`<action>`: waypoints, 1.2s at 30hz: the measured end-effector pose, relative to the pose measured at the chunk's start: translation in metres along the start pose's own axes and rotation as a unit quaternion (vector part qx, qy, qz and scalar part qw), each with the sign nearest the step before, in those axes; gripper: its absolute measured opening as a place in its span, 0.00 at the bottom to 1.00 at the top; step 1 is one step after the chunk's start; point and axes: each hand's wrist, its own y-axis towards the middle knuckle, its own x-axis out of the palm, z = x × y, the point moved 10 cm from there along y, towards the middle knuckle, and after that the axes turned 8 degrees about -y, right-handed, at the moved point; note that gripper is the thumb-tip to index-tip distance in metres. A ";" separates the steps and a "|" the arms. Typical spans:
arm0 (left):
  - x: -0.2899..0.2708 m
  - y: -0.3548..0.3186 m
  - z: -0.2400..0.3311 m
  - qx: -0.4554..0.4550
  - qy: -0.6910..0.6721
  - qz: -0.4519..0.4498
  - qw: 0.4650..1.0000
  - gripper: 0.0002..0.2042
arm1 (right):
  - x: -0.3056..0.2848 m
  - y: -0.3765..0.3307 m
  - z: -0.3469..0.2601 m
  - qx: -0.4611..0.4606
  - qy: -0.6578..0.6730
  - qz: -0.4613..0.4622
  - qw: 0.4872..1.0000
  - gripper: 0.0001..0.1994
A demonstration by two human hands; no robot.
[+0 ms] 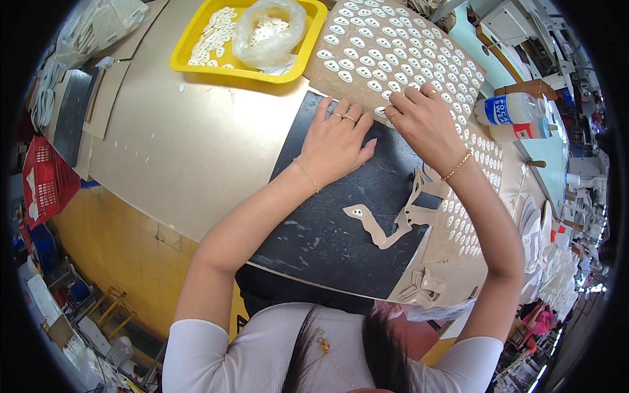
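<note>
My left hand [337, 137] lies flat at the upper edge of a black mat [321, 223], its fingers extended and holding nothing visible. Close to its right, my right hand [424, 121] has its fingers curled down at the near edge of a brown board [334, 85]. What those fingertips pinch, if anything, is hidden. Rows of small white oval pieces [374, 85] with dark marks cover the board. A beige curved strip [373, 230] with one white oval piece [357, 212] at its tip rests on the mat, beside other beige cut-outs [419, 209].
A yellow tray [246, 76] at the back holds loose white pieces and a plastic bag [268, 33]. To the right stands a bottle with a blue label [508, 109]. Beige scraps [422, 288] lie at the table's near edge. A red basket [49, 180] is off the left side.
</note>
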 end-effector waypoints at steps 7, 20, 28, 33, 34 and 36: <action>0.004 0.001 -0.003 -0.032 -0.013 -0.049 0.998 0.21 | 0.010 0.010 -0.001 -0.060 -0.004 -0.019 0.998 0.03; 0.002 0.001 -0.004 -0.040 -0.039 -0.048 0.997 0.21 | 0.043 -0.040 0.065 0.358 0.402 -0.051 0.841 0.11; -0.029 -0.013 -0.026 -0.117 -0.268 0.070 0.954 0.16 | -0.010 -0.107 -0.023 0.476 0.420 -0.043 0.771 0.11; -0.031 -0.048 -0.008 -0.140 -0.282 0.012 0.949 0.12 | -0.025 -0.098 -0.061 0.470 0.310 -0.042 0.825 0.07; -0.032 -0.048 0.001 -0.118 -0.267 0.000 0.956 0.12 | -0.023 -0.095 -0.064 0.465 0.298 -0.044 0.832 0.06; -0.031 -0.048 0.017 -0.074 -0.238 -0.022 0.968 0.12 | -0.022 -0.090 -0.068 0.460 0.282 -0.055 0.840 0.07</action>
